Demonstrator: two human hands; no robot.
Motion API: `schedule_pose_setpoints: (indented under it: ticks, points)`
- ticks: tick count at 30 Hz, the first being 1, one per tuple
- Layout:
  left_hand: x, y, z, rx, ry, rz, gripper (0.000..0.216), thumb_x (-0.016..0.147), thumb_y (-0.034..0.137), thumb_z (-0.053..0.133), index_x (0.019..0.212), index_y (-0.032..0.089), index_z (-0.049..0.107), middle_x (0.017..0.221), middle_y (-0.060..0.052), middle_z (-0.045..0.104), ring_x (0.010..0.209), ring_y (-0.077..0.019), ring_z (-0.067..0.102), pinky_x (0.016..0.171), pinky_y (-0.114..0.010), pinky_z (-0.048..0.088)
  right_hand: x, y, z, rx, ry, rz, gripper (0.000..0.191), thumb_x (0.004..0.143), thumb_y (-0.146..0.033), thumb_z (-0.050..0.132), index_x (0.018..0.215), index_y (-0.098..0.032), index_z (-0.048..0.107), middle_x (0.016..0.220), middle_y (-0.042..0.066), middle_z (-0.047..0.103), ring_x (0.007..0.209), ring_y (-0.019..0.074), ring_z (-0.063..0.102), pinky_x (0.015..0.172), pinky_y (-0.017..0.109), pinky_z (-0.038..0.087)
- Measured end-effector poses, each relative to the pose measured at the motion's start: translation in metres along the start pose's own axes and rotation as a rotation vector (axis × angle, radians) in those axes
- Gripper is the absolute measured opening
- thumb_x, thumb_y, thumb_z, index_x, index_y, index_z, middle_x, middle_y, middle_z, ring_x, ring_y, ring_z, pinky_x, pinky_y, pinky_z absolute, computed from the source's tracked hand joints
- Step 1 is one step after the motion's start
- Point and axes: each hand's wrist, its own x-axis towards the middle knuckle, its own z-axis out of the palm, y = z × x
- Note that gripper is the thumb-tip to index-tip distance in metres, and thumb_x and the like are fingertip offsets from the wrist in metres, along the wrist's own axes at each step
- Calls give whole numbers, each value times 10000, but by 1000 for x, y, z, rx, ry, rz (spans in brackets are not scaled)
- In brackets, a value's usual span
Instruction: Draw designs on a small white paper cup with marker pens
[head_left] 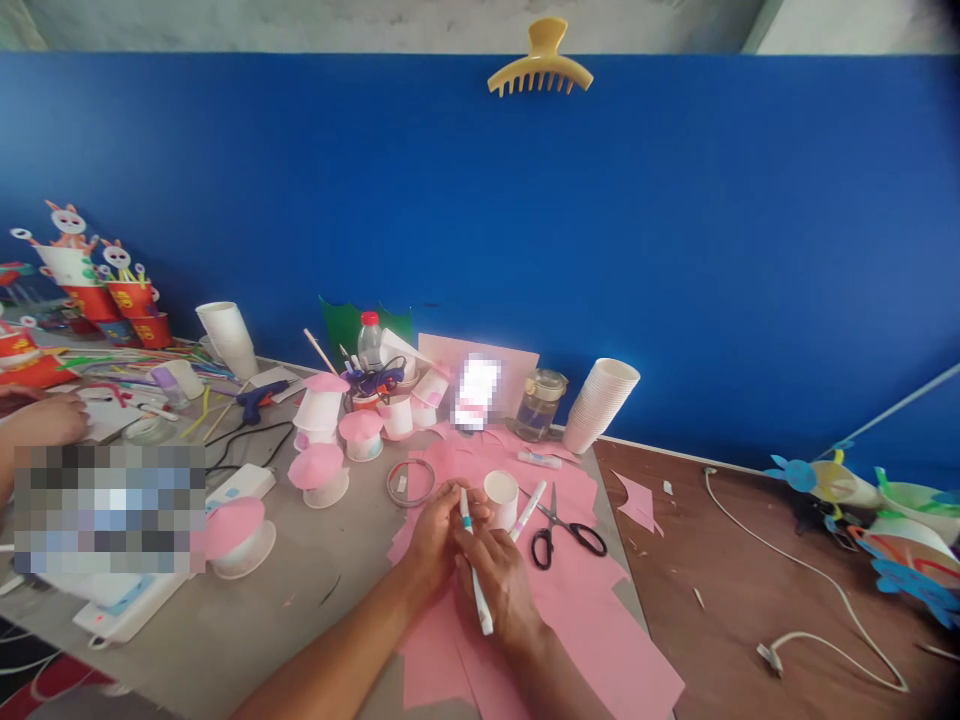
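My two hands meet above pink paper sheets point(585, 630). Between them is a white marker point(482, 608) with a teal band, tilted, its lower end sticking out below my fingers. My left hand point(433, 535) has its fingers closed around the upper end of the marker. Wrapped around the barrel is my right hand point(501, 580); part of the marker is hidden behind its fingers. Just beyond my right hand stands a small white paper cup point(502, 497). A second white marker point(529, 510) lies beside the cup, next to black-handled scissors point(553, 525).
Pink-topped paper cups point(319, 470) stand to the left, near a power strip point(142, 595) and a glue gun point(262, 398). A cup stack point(602, 400), a glass jar point(538, 405) and a lit phone point(478, 388) are behind. A co-worker's hand point(56, 415) is far left.
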Motion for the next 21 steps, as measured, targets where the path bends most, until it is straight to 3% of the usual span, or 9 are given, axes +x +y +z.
schedule_pose_setpoints:
  ticks: [6,17,21]
  points:
    - [-6,-7,-1,-37,112,-17,229,792,375,641,850,196,511,707,9,607,580,-134,597,612,-279,492,-3,2,8,-31,5,-21,220,843,-61,402,931,-179,565,762,67,589,704,206,572,638,350,478]
    - [-15,-17,2,-10,136,13,313,790,491,605,865,192,548,660,3,633,591,-161,617,616,-278,468,-5,2,8,24,-14,-41,237,852,-65,382,961,-186,554,881,112,600,896,261,589,731,435,518]
    - [-20,-16,5,37,169,23,316,807,507,570,859,196,552,686,-2,650,602,-159,619,628,-275,454,-5,3,7,4,-44,-64,213,874,-83,365,911,-171,555,851,112,581,832,246,565,698,397,508]
